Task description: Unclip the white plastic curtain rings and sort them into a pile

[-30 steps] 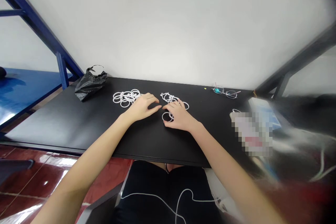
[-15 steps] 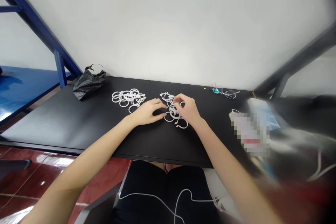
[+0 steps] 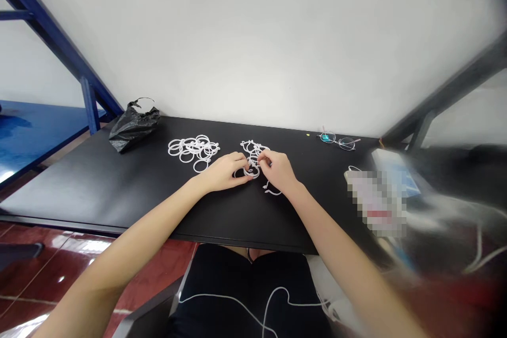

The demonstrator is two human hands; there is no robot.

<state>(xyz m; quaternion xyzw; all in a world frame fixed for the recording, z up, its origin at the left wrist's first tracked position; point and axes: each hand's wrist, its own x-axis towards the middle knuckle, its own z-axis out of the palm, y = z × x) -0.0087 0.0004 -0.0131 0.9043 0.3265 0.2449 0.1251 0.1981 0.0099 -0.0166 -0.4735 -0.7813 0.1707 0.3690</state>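
Note:
My left hand has its thumb and fingers closed on a white shower curtain ring at the near side of a loose cluster. From the right, my right hand pinches a ring of the same cluster; its fingertips partly hide it. More white rings lie tangled just beyond the fingers. A single open-ended ring rests below my right hand, partly covered by it. To the left of my left hand, a separate pile of several white rings lies on the black table.
A crumpled black plastic bag sits at the table's back left. Eyeglasses lie near the wall at the back right. A blurred item and a white-and-blue box are at the right. A white cable crosses my lap.
My right hand has moved slightly left and closed in on the cluster. Rings have shifted left toward my left hand, whose fingers now close on one.

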